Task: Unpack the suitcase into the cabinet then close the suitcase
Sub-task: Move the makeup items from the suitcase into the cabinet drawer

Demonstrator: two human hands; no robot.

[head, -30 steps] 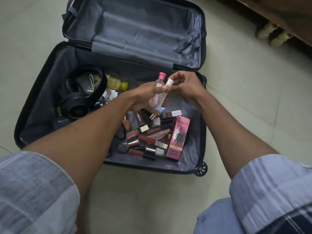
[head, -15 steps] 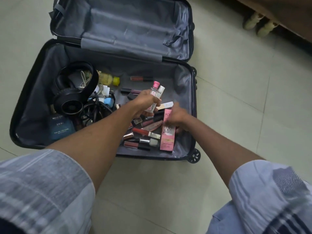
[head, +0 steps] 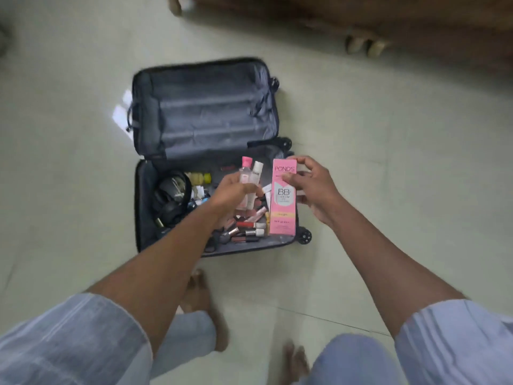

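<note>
Two small bottles, pink-capped bottle [head: 244, 173] and white-capped tube [head: 256, 176], stand upright in the left hand [head: 236, 191], whose grip curls round both. Right hand [head: 313, 187] pinches the pink Pond's box [head: 282, 198] by its edge, fingers loosely spread. Below them the suitcase [head: 205, 112] lies open on the floor [head: 388, 162], cosmetics [head: 249, 226] crowding its lower half; bare tile surrounds it.

There is one open suitcase [head: 205, 112], one pink box [head: 283, 198], two small bottles [head: 249, 179] held together, one yellow bottle [head: 198, 178], one pair of headphones [head: 172, 195], two hands [head: 313, 187], and two bare feet [head: 205, 304].
</note>
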